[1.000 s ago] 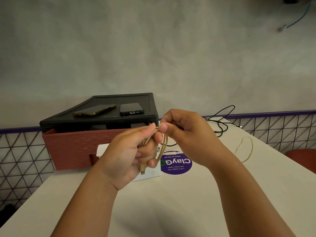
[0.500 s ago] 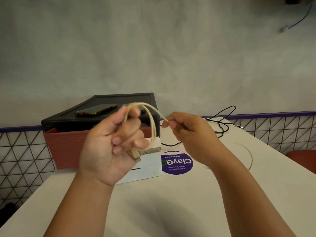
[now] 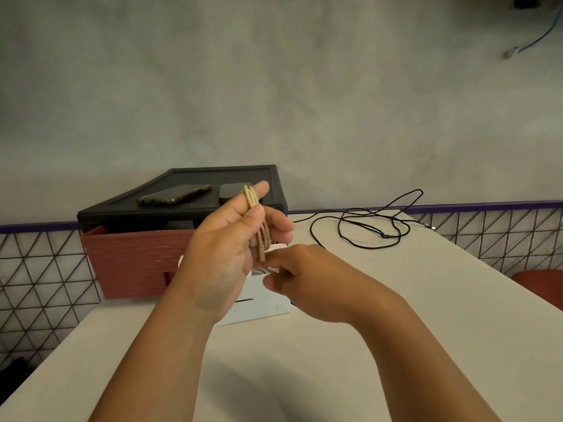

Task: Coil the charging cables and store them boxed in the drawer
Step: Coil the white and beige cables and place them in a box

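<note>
The left hand [image 3: 225, 248] clenches its fingers round the coiled beige cable [image 3: 264, 239] above the white box [image 3: 268, 303]; the right hand [image 3: 313, 284] pinches its lower end. A black cable [image 3: 385, 236] sprawls far right, by the bench [image 3: 396, 300] edge.

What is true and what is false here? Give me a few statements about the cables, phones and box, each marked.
1. The beige cable is looped round the left hand's fingers. True.
2. The black cable is neatly coiled. False: it sprawls loose on the table.
3. Two phones lie on the black top. True.
4. The white box sits on the black top. False: it stands on the table before the red drawer.
</note>
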Demonstrator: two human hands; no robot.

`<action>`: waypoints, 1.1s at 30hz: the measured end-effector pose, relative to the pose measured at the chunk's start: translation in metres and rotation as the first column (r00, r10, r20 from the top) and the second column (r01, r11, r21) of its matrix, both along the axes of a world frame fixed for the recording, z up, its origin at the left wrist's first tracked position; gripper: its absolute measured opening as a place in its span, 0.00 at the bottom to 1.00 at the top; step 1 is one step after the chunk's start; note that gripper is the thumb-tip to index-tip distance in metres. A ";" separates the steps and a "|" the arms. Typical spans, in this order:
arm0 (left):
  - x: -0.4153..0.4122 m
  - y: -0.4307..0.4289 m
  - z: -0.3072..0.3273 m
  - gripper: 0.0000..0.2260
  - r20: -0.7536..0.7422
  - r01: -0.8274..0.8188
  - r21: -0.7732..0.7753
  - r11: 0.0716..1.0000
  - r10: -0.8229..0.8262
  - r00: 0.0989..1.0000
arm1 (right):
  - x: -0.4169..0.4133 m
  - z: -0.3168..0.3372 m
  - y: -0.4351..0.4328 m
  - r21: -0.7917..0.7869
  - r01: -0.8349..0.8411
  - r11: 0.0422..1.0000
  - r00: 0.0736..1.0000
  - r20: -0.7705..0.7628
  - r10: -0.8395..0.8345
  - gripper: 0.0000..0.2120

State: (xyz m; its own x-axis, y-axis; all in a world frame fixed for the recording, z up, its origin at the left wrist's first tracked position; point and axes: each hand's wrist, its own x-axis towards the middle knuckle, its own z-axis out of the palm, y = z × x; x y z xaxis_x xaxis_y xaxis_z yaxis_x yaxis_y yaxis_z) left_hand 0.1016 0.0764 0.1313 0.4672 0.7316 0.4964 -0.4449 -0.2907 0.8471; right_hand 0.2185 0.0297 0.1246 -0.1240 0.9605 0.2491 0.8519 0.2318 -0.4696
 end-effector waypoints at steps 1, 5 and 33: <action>0.001 -0.001 0.000 0.12 -0.032 -0.016 0.016 1.000 0.017 0.999 | 0.000 0.001 -0.001 -0.013 -0.007 1.000 1.000 0.005 0.007 0.13; -0.001 0.002 -0.001 0.23 -0.142 -0.119 0.110 0.987 0.134 0.981 | 0.001 0.005 -0.004 -0.033 -0.005 0.999 0.999 0.038 0.006 0.14; 0.002 -0.003 -0.004 0.17 -0.378 -0.081 0.141 0.987 0.130 0.917 | 0.022 0.018 -0.011 0.374 0.125 0.919 0.935 -0.354 0.017 0.06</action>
